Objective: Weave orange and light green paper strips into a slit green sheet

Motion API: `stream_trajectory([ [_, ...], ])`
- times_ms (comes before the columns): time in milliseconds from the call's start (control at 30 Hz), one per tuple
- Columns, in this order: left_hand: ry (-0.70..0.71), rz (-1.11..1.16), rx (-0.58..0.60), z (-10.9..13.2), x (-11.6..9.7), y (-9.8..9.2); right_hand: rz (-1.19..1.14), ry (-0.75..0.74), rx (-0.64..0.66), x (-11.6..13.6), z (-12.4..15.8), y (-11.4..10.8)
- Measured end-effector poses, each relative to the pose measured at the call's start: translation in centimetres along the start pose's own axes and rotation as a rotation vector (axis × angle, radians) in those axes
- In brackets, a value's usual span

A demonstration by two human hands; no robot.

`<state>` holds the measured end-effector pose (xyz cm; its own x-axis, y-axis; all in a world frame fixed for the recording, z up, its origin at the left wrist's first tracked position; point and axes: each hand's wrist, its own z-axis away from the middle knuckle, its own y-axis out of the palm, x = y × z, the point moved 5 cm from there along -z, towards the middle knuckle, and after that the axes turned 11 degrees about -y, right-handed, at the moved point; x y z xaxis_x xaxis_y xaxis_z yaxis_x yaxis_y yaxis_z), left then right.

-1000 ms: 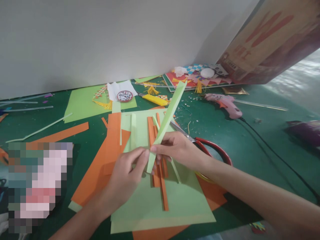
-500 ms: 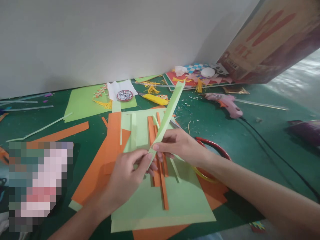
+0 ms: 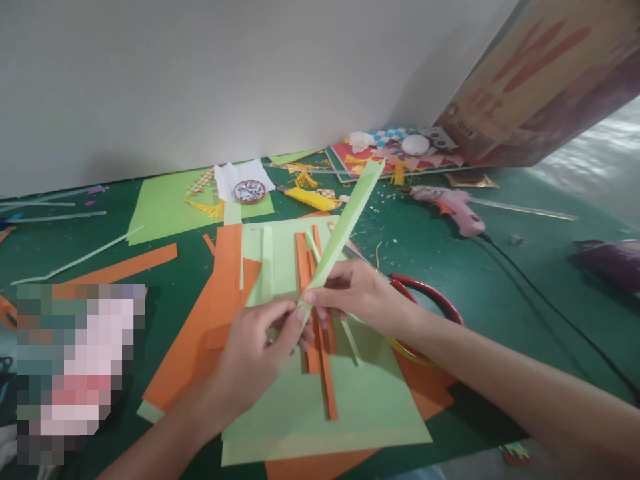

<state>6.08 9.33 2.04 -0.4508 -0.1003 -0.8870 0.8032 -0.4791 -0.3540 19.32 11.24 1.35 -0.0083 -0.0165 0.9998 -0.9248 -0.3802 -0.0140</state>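
A light green paper strip [image 3: 345, 223], creased along its length, slants up and to the right between my hands. My left hand [image 3: 265, 340] pinches its lower end between thumb and forefinger. Just above, my right hand [image 3: 357, 297] grips the strip with the thumb on its face. Beneath them, orange paper strips [image 3: 327, 387] and a thin green strip lie on a pale green sheet [image 3: 300, 413]. Scissors with red and yellow handles [image 3: 427, 290] rest under and beside my right forearm, partly hidden.
Orange paper [image 3: 185, 353] lies to the left. A yellow utility knife [image 3: 313, 198] and a round patterned disc [image 3: 250, 192] sit farther back. At the right is a pink glue gun [image 3: 450, 208] with a black cord. A large printed bag [image 3: 545, 87] stands behind it.
The upper end of the green strip has tilted slightly to the right. Both hands keep their grip, almost in the same place.
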Motion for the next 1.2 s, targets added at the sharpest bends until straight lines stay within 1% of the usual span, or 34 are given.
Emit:
stream_trajectory([
  [200, -0.016, 0.038, 0.048, -0.1, 0.1, 0.2, 0.038, 0.017, 0.002, 0.1, 0.2, 0.1],
  [400, 0.005, 0.013, 0.042, 0.0, 0.0, 0.2, 0.055, 0.020, -0.016, 0.0, 0.2, 0.1],
  [767, 0.008, 0.009, 0.036, 0.1, -0.3, 0.1, -0.032, 0.036, -0.003, -0.3, 0.0, -0.1],
  [1000, -0.009, -0.002, 0.020, 0.2, -0.1, -0.2, -0.101, -0.001, -0.103, 0.2, -0.3, -1.3],
  [1200, -0.032, -0.019, -0.006, 0.1, 0.2, -0.2, -0.086, -0.021, -0.122, 0.3, -0.3, -1.5],
])
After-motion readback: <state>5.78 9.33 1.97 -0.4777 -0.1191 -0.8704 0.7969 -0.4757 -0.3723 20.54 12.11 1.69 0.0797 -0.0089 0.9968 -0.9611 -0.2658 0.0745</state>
